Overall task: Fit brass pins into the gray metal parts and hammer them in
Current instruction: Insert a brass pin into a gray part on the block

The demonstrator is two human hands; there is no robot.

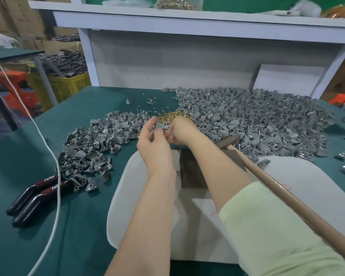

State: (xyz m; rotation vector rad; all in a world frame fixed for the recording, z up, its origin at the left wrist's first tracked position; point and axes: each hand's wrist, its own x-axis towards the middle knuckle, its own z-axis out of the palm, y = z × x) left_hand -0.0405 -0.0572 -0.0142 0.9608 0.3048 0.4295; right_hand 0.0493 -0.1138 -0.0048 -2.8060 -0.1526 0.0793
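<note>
My left hand (pixel 153 140) and my right hand (pixel 180 132) meet above the table's middle, both pinching one small gray metal part (pixel 161 126). Just behind them lies a heap of brass pins (pixel 172 116). A big pile of gray metal parts (pixel 253 120) covers the right of the green table, and a smaller pile (pixel 96 142) lies to the left. A hammer with a long brown handle (pixel 283 188) rests with its head (pixel 230 140) on a dark wooden block (pixel 189 170), under my right forearm.
The block stands on a white board (pixel 131 196) at the table's near edge. Two black tools marked TAPER (pixel 36 198) lie at the left, crossed by a white cord (pixel 54 176). A white shelf unit (pixel 167 62) backs the table. A yellow crate (pixel 68 86) stands beyond the left edge.
</note>
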